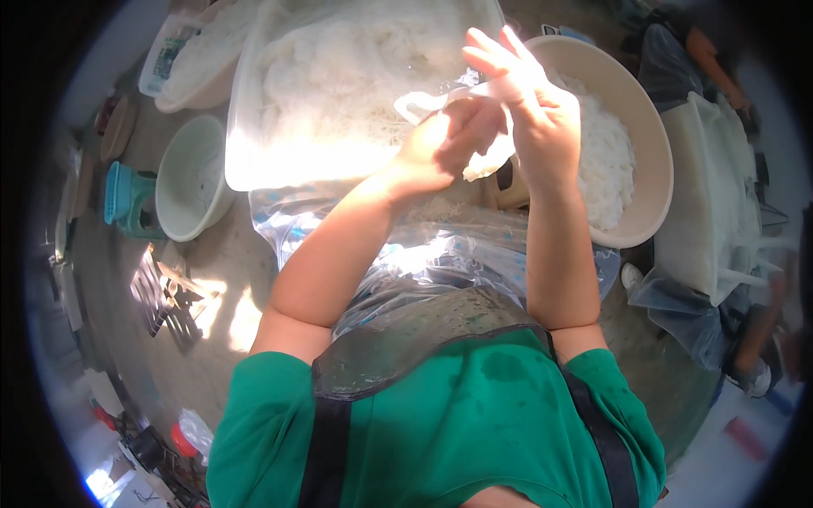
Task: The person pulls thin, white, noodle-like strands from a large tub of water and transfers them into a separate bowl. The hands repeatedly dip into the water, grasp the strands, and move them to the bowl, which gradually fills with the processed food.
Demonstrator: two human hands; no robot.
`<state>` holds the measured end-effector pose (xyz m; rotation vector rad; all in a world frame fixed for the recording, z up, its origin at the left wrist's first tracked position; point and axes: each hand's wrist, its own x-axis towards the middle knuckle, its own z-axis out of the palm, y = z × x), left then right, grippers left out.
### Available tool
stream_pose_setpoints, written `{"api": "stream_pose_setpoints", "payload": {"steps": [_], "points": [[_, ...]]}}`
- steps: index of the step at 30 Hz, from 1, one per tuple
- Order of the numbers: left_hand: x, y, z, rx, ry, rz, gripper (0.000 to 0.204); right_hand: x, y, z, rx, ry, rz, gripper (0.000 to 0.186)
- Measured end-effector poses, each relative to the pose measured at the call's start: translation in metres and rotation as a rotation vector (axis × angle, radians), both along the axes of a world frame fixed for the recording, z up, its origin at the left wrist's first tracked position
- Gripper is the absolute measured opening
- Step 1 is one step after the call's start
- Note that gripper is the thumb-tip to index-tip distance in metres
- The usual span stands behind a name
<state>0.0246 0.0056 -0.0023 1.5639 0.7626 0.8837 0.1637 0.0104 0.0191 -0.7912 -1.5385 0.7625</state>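
The left hand [449, 142] is curled up tight, and a bunch of white strands [489, 159] seems to be held in it, though the sun there is very bright. A loop is seen poking out on one side, and a clump is seen hanging down on the other. The right hand [540, 106] is held up just beside it, with its fingers stretched out and spread; whether a strand is pinched by its thumb cannot be told. So the bunch is found at the two hands, by the right side of the big white tub [240, 118], and it has not yet been put down.

In the big tub, lots of loose strands [339, 72] are seen, so much seems to be left to do. To the right, in the round tan bowl [659, 157], many white clumps [605, 165] are piled, and these may be guessed to be the done ones. From that pile, the work can be judged well begun but not near its end.

Farther off to the left, more strands are heaped in a tan basin [201, 97], and a pale bowl [182, 161] is set near a blue-green plastic thing [125, 199]. On the far right, another white tub [711, 199] is seen, with another person's arm [710, 57] near it.
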Motion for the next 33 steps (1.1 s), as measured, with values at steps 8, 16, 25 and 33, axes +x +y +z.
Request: {"api": "stream_pose_setpoints", "payload": {"steps": [8,16,25,33], "points": [[-0.024,-0.003,-0.001,-0.803,-0.607,-0.198,0.017,0.023,0.001,-0.013,-0.449,0.437,0.243,0.018],[-0.025,0.012,0.022,0.719,0.523,0.37,0.022,0.011,-0.001,0.007,0.229,-0.792,-0.223,0.006],[-0.025,0.004,0.0,-0.074,-0.123,-0.007,0.061,0.045,0.004,-0.01,-0.247,0.726,0.227,0.016],[-0.005,-0.003,-0.028,-0.128,-0.004,-0.05,0.029,0.038,0.011,-0.015,-0.215,0.753,0.273,0.018]]}}
